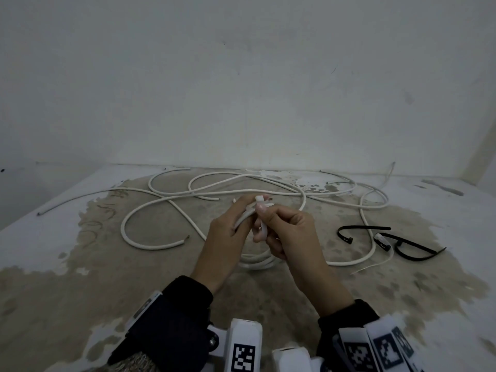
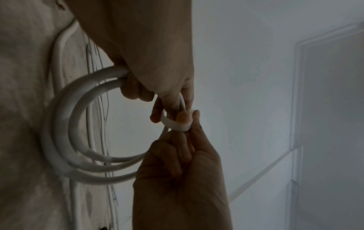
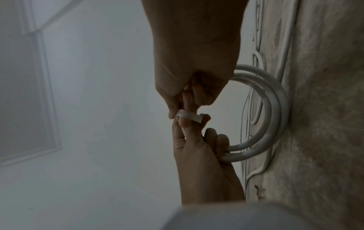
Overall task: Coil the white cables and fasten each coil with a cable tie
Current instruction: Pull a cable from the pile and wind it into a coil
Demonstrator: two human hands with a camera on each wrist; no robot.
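My left hand grips the coiled round white cable; my right hand pinches the flat translucent white plastic cable tie looped round it.

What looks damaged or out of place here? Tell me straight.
The floor paint is worn off in a big brown patch under the loose cables, which sprawl tangled. Black ties lie scattered at right. The coil and white tie, held in the left hand and right hand, look fine.

Dark sleeves; white wrist mounts bearing black-and-white square markers.
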